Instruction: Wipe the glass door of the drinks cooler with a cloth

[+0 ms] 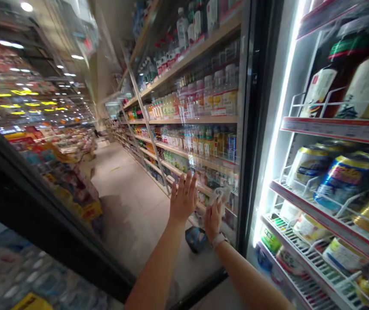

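Note:
My left hand (183, 199) rests flat against the glass pane of a fridge door (158, 224), its fingers spread. To its right, my right hand (213, 219) is against the same glass, with its fingers wrapped round a crumpled whitish cloth (220, 197). The door stands swung out, with its dark frame running down beside the lit fridge. A watch or band (219, 240) is on my right wrist. Shelves of bottles show through or in the glass behind both hands.
At the right, lit fridge shelves (336, 127) hold cans and large bottles. Long wooden shelves (194, 119) of drinks line the aisle floor (123, 185). Blurred packaged goods (65, 185) stand at the left. A dark blue object (195, 239) appears below the hands.

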Motion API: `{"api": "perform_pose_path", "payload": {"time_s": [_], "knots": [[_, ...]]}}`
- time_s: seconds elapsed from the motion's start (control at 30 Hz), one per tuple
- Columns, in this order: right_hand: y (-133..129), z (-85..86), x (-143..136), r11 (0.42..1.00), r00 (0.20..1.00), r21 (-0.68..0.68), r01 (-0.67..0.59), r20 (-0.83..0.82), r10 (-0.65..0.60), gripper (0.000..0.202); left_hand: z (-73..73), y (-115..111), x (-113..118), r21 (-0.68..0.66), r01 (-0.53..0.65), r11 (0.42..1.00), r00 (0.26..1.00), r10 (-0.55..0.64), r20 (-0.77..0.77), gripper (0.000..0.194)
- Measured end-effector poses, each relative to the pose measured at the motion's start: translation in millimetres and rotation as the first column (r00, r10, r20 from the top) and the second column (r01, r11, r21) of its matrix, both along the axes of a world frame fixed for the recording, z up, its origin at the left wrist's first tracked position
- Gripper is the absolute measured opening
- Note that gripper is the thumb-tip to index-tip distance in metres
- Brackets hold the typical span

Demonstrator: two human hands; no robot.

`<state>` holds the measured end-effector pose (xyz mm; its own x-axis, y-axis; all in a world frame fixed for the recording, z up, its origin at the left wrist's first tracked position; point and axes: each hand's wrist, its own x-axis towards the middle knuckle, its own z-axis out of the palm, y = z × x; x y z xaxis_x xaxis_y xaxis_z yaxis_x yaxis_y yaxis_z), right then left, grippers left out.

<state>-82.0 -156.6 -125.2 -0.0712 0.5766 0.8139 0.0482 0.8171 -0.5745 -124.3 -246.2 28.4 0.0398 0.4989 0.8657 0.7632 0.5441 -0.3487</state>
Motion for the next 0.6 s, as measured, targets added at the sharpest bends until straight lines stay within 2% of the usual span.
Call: {"api": "perform_pose_path", "payload": {"time_s": [0.07,0.1,0.17,0.2,0.27,0.37,0.43,0.47,0.5,0.53,0.6], "knots": [[-9,-18.0,7,0.999,1.0,-0.036,0.008,-0.009,-0.009,0.061,0.5,0,3,0.0,-0.014,1.0,1.0,0.014,-0.014,0.064],[-12,-19.3,8,0.998,1.0,-0.055,0.009,-0.011,-0.01,0.061,0.9,0,4,0.003,-0.019,1.0,0.999,0.019,-0.026,0.064],[-13,-3.9,7,0.996,1.0,-0.089,0.013,-0.017,-0.014,0.061,1.3,0,4,0.005,-0.022,1.0,0.999,0.023,-0.047,0.064],[-11,12.3,5,0.995,1.0,-0.095,0.012,-0.018,-0.014,0.061,1.3,0,3,0.003,-0.02,1.0,0.999,0.02,-0.05,0.064],[-4,56.5,-1,0.998,1.0,-0.07,0.005,-0.013,-0.006,0.061,0.9,0,1,0.002,-0.013,1.0,0.999,0.013,-0.043,0.064],[10,123.9,-6,0.998,1.0,0.055,-0.021,0.018,0.021,0.06,-0.4,1,-4,0.003,0.005,1.0,0.999,-0.005,-0.046,0.062],[17,147.0,-7,0.994,0.999,0.11,-0.029,0.034,0.025,0.058,-1.4,1,-7,-0.001,0.021,1.0,0.999,-0.021,-0.045,0.062],[20,148.3,-8,0.992,0.999,0.123,-0.029,0.043,0.024,0.058,-1.9,1,-8,-0.004,0.027,1.0,0.999,-0.027,-0.035,0.062],[20,142.7,-8,0.991,0.998,0.13,-0.029,0.053,0.023,0.058,-2.2,1,-9,-0.006,0.031,1.0,0.999,-0.031,-0.021,0.063],[20,130.9,-7,0.991,0.998,0.131,-0.029,0.065,0.021,0.059,-2.3,1,-10,-0.007,0.032,0.999,0.999,-0.032,-0.009,0.063],[14,93.9,-4,0.992,0.996,0.121,-0.023,0.088,0.012,0.061,-2.0,2,-10,-0.003,0.022,1.0,1.0,-0.022,-0.004,0.063]]}}
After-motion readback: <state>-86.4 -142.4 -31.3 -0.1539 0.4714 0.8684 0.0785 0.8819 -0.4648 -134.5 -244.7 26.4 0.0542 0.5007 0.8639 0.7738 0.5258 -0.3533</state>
